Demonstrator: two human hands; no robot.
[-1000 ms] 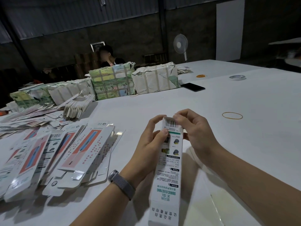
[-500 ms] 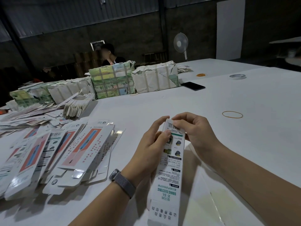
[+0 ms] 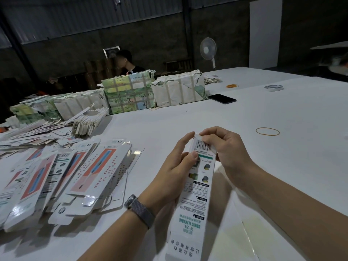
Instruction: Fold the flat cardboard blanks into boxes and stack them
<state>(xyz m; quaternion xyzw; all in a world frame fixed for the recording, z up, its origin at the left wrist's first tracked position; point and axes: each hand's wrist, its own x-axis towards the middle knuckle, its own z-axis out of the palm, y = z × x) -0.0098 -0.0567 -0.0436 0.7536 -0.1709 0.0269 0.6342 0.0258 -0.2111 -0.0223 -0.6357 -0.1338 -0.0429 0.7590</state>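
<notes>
A long, narrow white box [image 3: 192, 208] with a barcode and green print stands tilted over the table [image 3: 282, 166], its far end up between both hands. My left hand [image 3: 173, 172] grips its left side, thumb on the printed face. My right hand [image 3: 226, 153] curls over the far end, fingertips pinching the top flap by the barcode. A fanned heap of flat printed blanks [image 3: 75, 178] lies to the left on the table.
Wrapped bundles [image 3: 130, 93] line the far side, with a loose stack of cards [image 3: 88, 121] before them. A rubber band [image 3: 267, 131], a black phone [image 3: 222, 98] and a tape roll [image 3: 274, 88] lie to the right. A person sits beyond the bundles.
The box's far end has tipped a little to the right and the barcode face shows more. My right fingers have curled further over the top flap.
</notes>
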